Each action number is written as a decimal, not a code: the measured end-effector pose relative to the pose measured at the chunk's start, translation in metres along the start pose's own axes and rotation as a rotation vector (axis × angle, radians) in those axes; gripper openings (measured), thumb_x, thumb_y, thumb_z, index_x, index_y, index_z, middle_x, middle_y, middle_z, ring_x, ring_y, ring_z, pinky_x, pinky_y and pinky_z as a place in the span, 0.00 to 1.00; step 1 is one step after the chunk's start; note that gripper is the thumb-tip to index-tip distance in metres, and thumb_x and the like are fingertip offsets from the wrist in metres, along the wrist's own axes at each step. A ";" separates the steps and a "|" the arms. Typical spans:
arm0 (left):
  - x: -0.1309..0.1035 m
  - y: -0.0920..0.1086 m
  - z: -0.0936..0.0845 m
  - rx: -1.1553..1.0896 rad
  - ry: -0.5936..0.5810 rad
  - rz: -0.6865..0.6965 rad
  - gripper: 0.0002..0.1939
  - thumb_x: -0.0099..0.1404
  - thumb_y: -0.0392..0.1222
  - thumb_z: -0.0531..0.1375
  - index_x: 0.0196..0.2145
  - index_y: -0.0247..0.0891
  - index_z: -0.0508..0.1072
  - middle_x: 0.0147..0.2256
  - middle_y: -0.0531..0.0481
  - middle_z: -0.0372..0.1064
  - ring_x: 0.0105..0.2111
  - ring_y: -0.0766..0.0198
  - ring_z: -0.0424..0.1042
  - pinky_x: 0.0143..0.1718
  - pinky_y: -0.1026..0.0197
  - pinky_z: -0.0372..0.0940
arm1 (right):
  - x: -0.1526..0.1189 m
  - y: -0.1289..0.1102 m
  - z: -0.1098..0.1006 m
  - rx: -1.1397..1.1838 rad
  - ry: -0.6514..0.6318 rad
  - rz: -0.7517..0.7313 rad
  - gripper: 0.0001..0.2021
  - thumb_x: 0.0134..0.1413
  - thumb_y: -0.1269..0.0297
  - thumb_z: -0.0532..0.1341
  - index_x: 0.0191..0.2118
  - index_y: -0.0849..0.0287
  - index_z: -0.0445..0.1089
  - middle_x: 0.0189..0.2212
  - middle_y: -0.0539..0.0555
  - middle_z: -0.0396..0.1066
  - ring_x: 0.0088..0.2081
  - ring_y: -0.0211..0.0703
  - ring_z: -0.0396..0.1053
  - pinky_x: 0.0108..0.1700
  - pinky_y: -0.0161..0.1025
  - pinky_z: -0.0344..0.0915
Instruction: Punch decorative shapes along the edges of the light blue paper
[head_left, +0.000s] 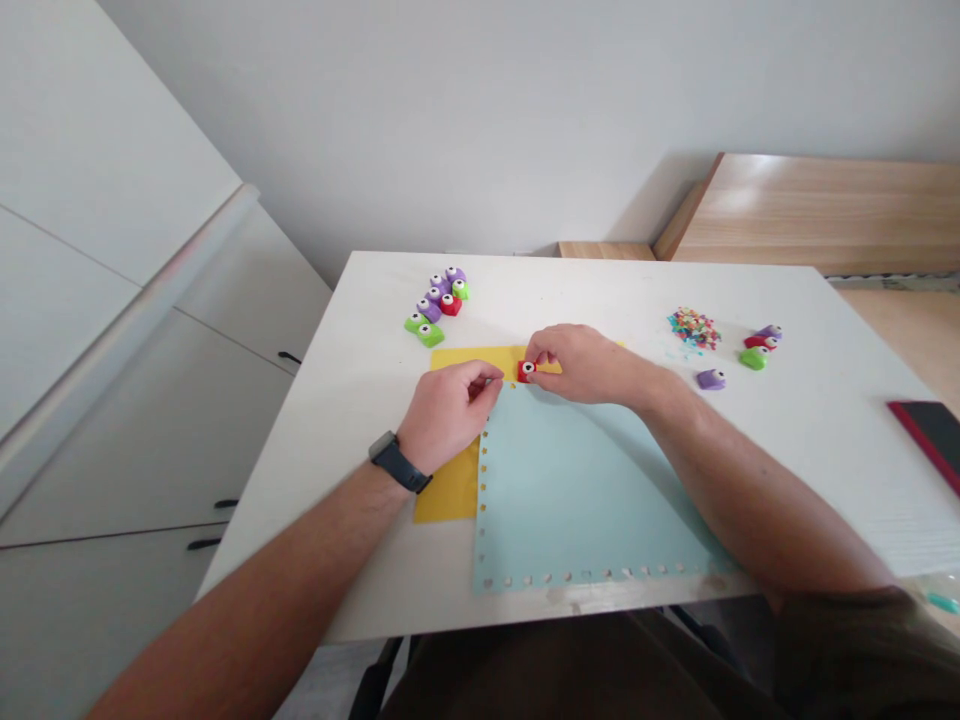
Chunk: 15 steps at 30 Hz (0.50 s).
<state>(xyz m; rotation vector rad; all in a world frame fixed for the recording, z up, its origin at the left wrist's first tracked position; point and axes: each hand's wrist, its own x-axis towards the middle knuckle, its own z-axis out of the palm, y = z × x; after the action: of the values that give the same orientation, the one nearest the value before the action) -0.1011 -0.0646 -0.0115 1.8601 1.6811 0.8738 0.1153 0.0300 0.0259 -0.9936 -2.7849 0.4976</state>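
A light blue sheet of paper lies over a yellow sheet, with small punched shapes along its left and near edges. At its far edge, my right hand is closed on a red craft paper punch with a white, eye-like button on top. My left hand, wearing a dark watch, is closed in a pinch at the blue sheet's far left corner, just left of the punch. The pinched edge itself is mostly hidden by the fingers. One punched hole shows between the hands.
Several purple, green and red punches stand at the table's back left. Right of my hands lie a pile of colourful paper cutouts, a purple punch, a green punch and a dark, red-edged object.
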 end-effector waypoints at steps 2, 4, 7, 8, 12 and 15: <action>0.000 0.001 0.000 -0.014 0.007 -0.015 0.11 0.70 0.47 0.61 0.41 0.42 0.81 0.36 0.52 0.82 0.35 0.61 0.80 0.40 0.60 0.71 | 0.000 -0.001 0.001 -0.008 0.006 -0.005 0.08 0.61 0.62 0.63 0.42 0.59 0.76 0.39 0.56 0.79 0.40 0.46 0.72 0.43 0.41 0.61; 0.000 0.002 0.000 -0.026 0.013 -0.028 0.10 0.69 0.47 0.61 0.41 0.42 0.81 0.36 0.52 0.82 0.35 0.61 0.80 0.41 0.60 0.71 | 0.000 -0.002 0.001 -0.016 0.014 -0.011 0.08 0.61 0.62 0.63 0.42 0.59 0.76 0.39 0.57 0.78 0.40 0.47 0.71 0.43 0.41 0.61; 0.000 0.002 0.000 -0.032 0.015 -0.041 0.10 0.68 0.47 0.61 0.41 0.42 0.81 0.36 0.52 0.82 0.35 0.60 0.80 0.42 0.59 0.72 | -0.001 -0.002 0.000 -0.010 0.010 -0.012 0.08 0.61 0.62 0.63 0.42 0.59 0.75 0.39 0.57 0.78 0.41 0.47 0.71 0.44 0.41 0.61; 0.000 0.002 0.000 -0.034 0.015 -0.044 0.10 0.68 0.47 0.61 0.40 0.42 0.81 0.36 0.52 0.82 0.35 0.60 0.80 0.42 0.59 0.72 | -0.001 -0.001 -0.001 -0.008 0.009 -0.008 0.08 0.61 0.62 0.63 0.42 0.59 0.75 0.39 0.56 0.78 0.41 0.47 0.72 0.44 0.41 0.61; 0.000 0.002 0.001 -0.047 0.016 -0.051 0.10 0.68 0.46 0.61 0.40 0.42 0.81 0.36 0.52 0.82 0.35 0.61 0.80 0.42 0.60 0.72 | -0.001 -0.002 -0.003 0.003 0.003 0.016 0.09 0.63 0.59 0.62 0.41 0.59 0.76 0.39 0.56 0.79 0.40 0.46 0.73 0.43 0.40 0.62; 0.000 0.001 0.001 -0.044 0.015 -0.051 0.10 0.68 0.46 0.61 0.40 0.42 0.81 0.36 0.52 0.82 0.35 0.60 0.80 0.42 0.60 0.72 | -0.002 -0.003 -0.005 0.017 -0.003 0.030 0.10 0.63 0.58 0.62 0.42 0.58 0.76 0.40 0.55 0.80 0.39 0.45 0.73 0.42 0.39 0.62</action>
<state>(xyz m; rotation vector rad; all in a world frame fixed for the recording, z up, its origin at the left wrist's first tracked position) -0.0994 -0.0648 -0.0112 1.7785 1.6969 0.8986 0.1161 0.0280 0.0311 -1.0329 -2.7680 0.5257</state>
